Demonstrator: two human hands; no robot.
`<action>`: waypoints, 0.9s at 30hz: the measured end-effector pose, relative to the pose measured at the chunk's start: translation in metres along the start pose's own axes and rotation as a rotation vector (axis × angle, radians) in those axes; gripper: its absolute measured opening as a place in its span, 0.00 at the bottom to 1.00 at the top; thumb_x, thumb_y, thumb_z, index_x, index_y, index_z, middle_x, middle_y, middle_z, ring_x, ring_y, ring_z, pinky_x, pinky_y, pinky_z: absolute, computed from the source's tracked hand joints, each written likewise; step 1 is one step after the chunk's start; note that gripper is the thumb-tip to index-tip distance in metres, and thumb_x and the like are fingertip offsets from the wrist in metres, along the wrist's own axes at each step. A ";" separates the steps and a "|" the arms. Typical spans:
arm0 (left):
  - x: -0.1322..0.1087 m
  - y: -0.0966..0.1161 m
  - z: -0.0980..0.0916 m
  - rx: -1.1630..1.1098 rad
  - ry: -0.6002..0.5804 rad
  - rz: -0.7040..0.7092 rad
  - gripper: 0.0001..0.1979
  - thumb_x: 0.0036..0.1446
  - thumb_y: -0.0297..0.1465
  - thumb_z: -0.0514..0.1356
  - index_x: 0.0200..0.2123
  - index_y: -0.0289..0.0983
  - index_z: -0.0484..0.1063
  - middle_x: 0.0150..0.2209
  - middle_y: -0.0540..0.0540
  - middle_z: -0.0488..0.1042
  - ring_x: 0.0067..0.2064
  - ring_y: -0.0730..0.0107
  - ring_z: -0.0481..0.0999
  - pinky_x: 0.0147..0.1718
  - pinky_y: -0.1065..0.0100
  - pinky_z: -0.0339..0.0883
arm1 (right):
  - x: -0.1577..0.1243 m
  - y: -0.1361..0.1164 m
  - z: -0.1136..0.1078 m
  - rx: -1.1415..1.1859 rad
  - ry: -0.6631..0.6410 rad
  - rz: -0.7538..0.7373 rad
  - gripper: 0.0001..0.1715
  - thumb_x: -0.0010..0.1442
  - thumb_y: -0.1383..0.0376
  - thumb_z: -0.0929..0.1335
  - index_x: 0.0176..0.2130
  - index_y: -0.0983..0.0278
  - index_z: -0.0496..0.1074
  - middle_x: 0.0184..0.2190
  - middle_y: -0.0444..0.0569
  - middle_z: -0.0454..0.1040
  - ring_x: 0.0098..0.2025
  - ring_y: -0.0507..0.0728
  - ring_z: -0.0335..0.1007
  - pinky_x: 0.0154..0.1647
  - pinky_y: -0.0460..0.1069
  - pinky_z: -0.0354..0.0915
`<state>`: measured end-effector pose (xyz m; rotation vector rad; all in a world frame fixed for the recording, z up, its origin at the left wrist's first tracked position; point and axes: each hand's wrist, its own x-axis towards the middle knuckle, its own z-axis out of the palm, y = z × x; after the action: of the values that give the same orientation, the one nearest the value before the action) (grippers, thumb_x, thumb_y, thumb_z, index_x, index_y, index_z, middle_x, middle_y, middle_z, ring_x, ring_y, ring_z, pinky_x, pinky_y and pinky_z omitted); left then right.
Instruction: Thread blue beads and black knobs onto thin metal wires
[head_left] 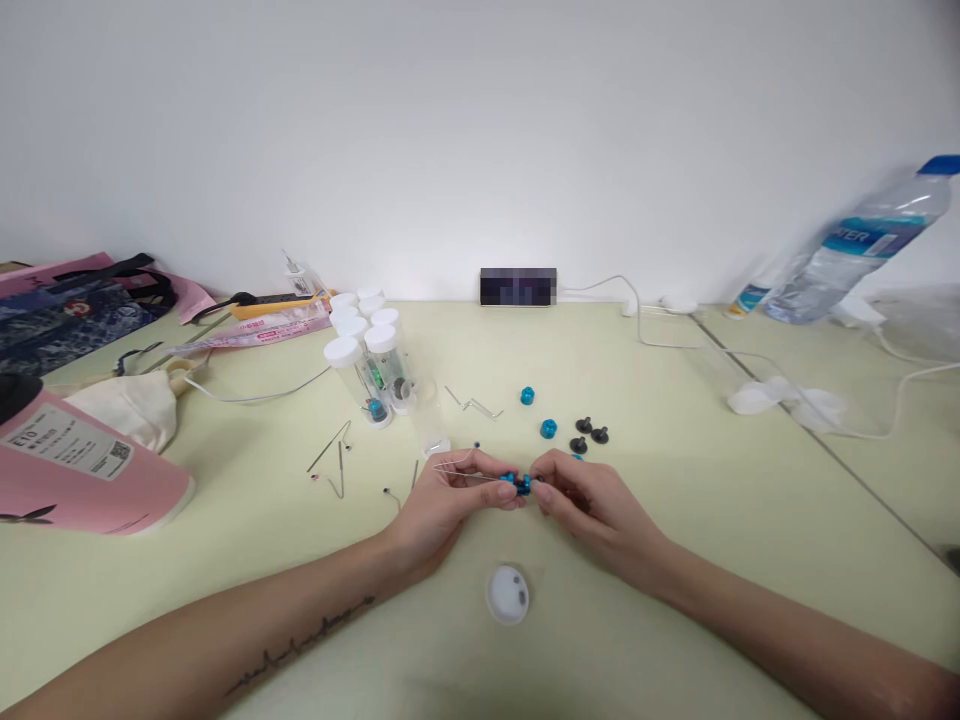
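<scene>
Between my two hands is a small blue metal part (509,479) with thin bent wires sticking out to the left. My left hand (457,490) pinches it between thumb and fingers. From the right, my right hand (585,495) pinches at its other end, where a dark bit shows; the fingertips hide most of it. Beyond the hands lie blue knob-like parts (549,429) and black flanged parts (600,435). A white cap (497,606) with small dark pieces in it rests in front of me. An uncapped clear tube (429,415) is near my left hand.
Several white-capped clear tubes (343,352) stand at the back left. Bent wires (341,470) lie left of my hands. A pink cup (112,470) is far left. A dark display (518,287) sits by the wall; a water bottle (862,250) leans at right, near white cables (675,346).
</scene>
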<state>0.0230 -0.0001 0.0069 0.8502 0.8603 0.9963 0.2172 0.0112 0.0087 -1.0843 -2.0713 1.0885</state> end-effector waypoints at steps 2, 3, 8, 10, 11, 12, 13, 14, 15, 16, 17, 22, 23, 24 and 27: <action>0.000 0.001 0.001 0.009 -0.006 -0.004 0.09 0.43 0.30 0.70 0.31 0.34 0.78 0.31 0.44 0.79 0.34 0.67 0.77 0.41 0.66 0.68 | 0.000 0.000 0.000 -0.018 -0.012 -0.002 0.17 0.67 0.55 0.58 0.32 0.62 0.64 0.20 0.39 0.58 0.21 0.50 0.50 0.22 0.45 0.48; 0.000 0.001 0.001 0.012 -0.010 -0.005 0.09 0.43 0.30 0.70 0.31 0.34 0.78 0.31 0.44 0.79 0.34 0.68 0.77 0.41 0.66 0.68 | 0.000 0.000 -0.001 -0.030 -0.015 -0.002 0.18 0.67 0.55 0.58 0.31 0.62 0.64 0.20 0.39 0.58 0.21 0.50 0.50 0.22 0.45 0.48; 0.001 0.001 -0.001 0.002 -0.033 0.008 0.08 0.45 0.28 0.69 0.31 0.34 0.77 0.31 0.45 0.79 0.34 0.69 0.77 0.40 0.68 0.68 | 0.001 0.000 -0.002 -0.055 -0.025 0.010 0.20 0.68 0.56 0.57 0.29 0.63 0.64 0.20 0.40 0.62 0.21 0.50 0.55 0.23 0.45 0.52; 0.001 0.000 -0.001 -0.010 -0.026 0.003 0.08 0.46 0.28 0.69 0.32 0.34 0.77 0.31 0.45 0.80 0.35 0.70 0.77 0.40 0.69 0.68 | 0.001 0.000 -0.002 -0.018 -0.025 0.016 0.18 0.68 0.56 0.57 0.32 0.62 0.65 0.21 0.41 0.64 0.22 0.50 0.56 0.24 0.45 0.52; 0.001 0.000 -0.002 -0.016 -0.021 0.001 0.08 0.46 0.28 0.69 0.32 0.34 0.77 0.31 0.45 0.80 0.35 0.70 0.77 0.40 0.69 0.68 | 0.001 -0.001 -0.001 0.003 -0.020 0.015 0.17 0.68 0.56 0.58 0.35 0.62 0.66 0.22 0.41 0.64 0.22 0.50 0.56 0.23 0.45 0.52; 0.001 0.000 -0.002 -0.021 -0.016 0.001 0.08 0.47 0.28 0.69 0.32 0.34 0.77 0.31 0.45 0.79 0.34 0.71 0.77 0.40 0.69 0.68 | 0.001 -0.001 -0.001 0.022 -0.012 0.012 0.15 0.67 0.55 0.59 0.37 0.62 0.66 0.22 0.40 0.63 0.22 0.50 0.55 0.23 0.44 0.52; 0.001 0.000 -0.002 -0.026 -0.014 0.000 0.08 0.47 0.28 0.68 0.33 0.34 0.76 0.31 0.45 0.79 0.34 0.71 0.77 0.39 0.69 0.68 | 0.001 -0.002 -0.001 0.037 -0.004 0.006 0.13 0.66 0.55 0.60 0.40 0.61 0.65 0.23 0.40 0.63 0.22 0.49 0.54 0.22 0.44 0.51; 0.000 0.000 -0.002 -0.032 -0.013 0.000 0.08 0.47 0.28 0.68 0.33 0.34 0.76 0.30 0.45 0.79 0.34 0.70 0.77 0.39 0.69 0.68 | 0.001 -0.002 -0.001 0.044 0.001 -0.004 0.12 0.65 0.55 0.62 0.41 0.61 0.64 0.23 0.39 0.62 0.22 0.49 0.54 0.21 0.44 0.50; 0.000 0.000 -0.002 -0.037 -0.011 0.000 0.08 0.47 0.28 0.68 0.33 0.34 0.76 0.30 0.45 0.79 0.34 0.70 0.77 0.39 0.69 0.68 | 0.000 -0.002 -0.001 0.044 0.004 -0.017 0.12 0.64 0.56 0.63 0.42 0.61 0.63 0.23 0.39 0.61 0.22 0.49 0.53 0.21 0.44 0.49; 0.000 -0.001 -0.002 -0.040 -0.008 0.002 0.08 0.47 0.28 0.68 0.33 0.34 0.76 0.31 0.45 0.79 0.35 0.70 0.77 0.39 0.69 0.69 | 0.000 -0.002 0.000 0.037 0.003 -0.029 0.11 0.64 0.57 0.63 0.42 0.61 0.63 0.23 0.39 0.61 0.21 0.49 0.53 0.21 0.44 0.49; 0.000 -0.001 -0.002 -0.040 -0.006 0.003 0.08 0.47 0.28 0.68 0.33 0.34 0.76 0.31 0.45 0.79 0.35 0.69 0.77 0.40 0.69 0.69 | 0.000 -0.002 0.000 0.025 0.004 -0.037 0.10 0.65 0.57 0.63 0.42 0.61 0.63 0.23 0.39 0.61 0.21 0.49 0.53 0.21 0.44 0.49; 0.001 -0.001 -0.003 -0.025 -0.006 0.004 0.08 0.47 0.28 0.68 0.33 0.33 0.76 0.32 0.45 0.79 0.36 0.69 0.77 0.42 0.68 0.68 | -0.001 -0.001 -0.001 -0.020 0.018 -0.024 0.10 0.67 0.58 0.60 0.39 0.62 0.65 0.21 0.39 0.60 0.22 0.49 0.53 0.22 0.44 0.49; 0.001 -0.001 -0.003 -0.023 -0.007 0.003 0.08 0.47 0.28 0.68 0.33 0.33 0.76 0.32 0.45 0.79 0.36 0.69 0.77 0.42 0.68 0.68 | -0.001 -0.001 -0.001 -0.026 0.015 -0.019 0.11 0.67 0.58 0.60 0.39 0.62 0.65 0.21 0.39 0.60 0.22 0.49 0.53 0.22 0.45 0.49; 0.001 -0.001 -0.003 -0.022 -0.009 0.004 0.08 0.47 0.27 0.68 0.33 0.33 0.76 0.32 0.45 0.79 0.36 0.70 0.77 0.42 0.68 0.68 | 0.000 -0.001 -0.001 -0.033 0.011 -0.015 0.12 0.67 0.58 0.59 0.38 0.62 0.65 0.22 0.39 0.61 0.23 0.49 0.54 0.23 0.45 0.50; 0.000 0.000 -0.003 -0.024 -0.021 0.000 0.08 0.48 0.27 0.68 0.33 0.33 0.76 0.31 0.45 0.79 0.35 0.70 0.77 0.40 0.69 0.69 | 0.001 -0.001 -0.002 -0.069 -0.001 0.000 0.15 0.68 0.58 0.58 0.34 0.62 0.65 0.22 0.40 0.61 0.23 0.50 0.55 0.24 0.45 0.51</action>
<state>0.0207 0.0006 0.0056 0.8385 0.8290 0.9942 0.2176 0.0118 0.0109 -1.1171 -2.1233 1.0244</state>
